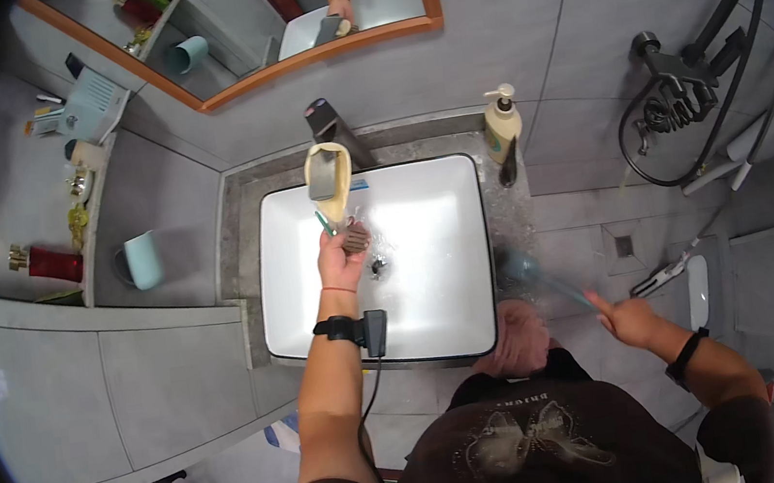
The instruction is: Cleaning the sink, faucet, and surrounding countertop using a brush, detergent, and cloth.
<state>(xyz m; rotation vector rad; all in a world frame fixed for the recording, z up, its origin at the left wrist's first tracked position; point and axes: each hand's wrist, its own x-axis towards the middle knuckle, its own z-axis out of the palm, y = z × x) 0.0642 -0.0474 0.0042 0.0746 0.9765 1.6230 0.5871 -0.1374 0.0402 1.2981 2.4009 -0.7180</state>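
Note:
My left hand (339, 266) is over the white rectangular sink (433, 257), below the dark faucet (335, 127). It grips a cream oval dish-like piece (342, 167) with a grey block (322, 179) in it. A brown ribbed piece (356, 237) and a thin green-and-white stick (324, 222) show at my fingers; how these parts join, I cannot tell. Out to the right of the basin, my right hand (632, 321) holds the light blue handle of a brush-like tool (524, 266). Its round head is blurred beside the counter's right edge.
A cream pump bottle (504, 127) stands at the counter's back right corner. Pink cloth (521, 337) hangs by the basin's front right. Left, a light blue mug (143, 260) sits in a niche. A black shower hose (625, 129) loops on the right wall.

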